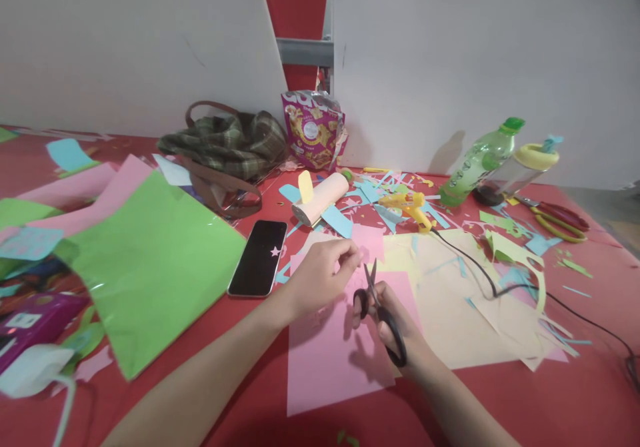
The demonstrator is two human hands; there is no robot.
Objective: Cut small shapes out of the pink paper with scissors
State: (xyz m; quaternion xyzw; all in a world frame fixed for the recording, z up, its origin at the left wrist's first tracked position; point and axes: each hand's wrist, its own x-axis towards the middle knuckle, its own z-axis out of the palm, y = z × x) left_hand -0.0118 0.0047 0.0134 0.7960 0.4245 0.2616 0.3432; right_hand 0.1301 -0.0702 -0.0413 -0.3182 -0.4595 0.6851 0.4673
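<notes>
In my right hand [393, 320] is a pair of black-handled scissors [372, 283], blades slightly apart and tips pointing away from me. My left hand [327, 270] is just left of the blades, thumb and fingers pinched together. Whatever is between those fingertips is too small to make out. Both hands are above a sheet of pink paper [320, 373] on the red table. A black phone [256, 260] lies left of my left hand, with a small pink paper star [275, 251] on its screen. Beyond my hands rests a paper-covered tube [325, 197] with yellow and blue paper pieces.
A yellow glue gun [407, 205] trails its black cord [465, 257] across cream paper [450, 320]. Green paper [155, 260] lies left. Behind stand a snack bag [315, 130], plaid cloth bag [230, 143], green bottle [483, 163] and clear cup [520, 173]. Red-and-yellow-handled scissors [560, 221] lie right.
</notes>
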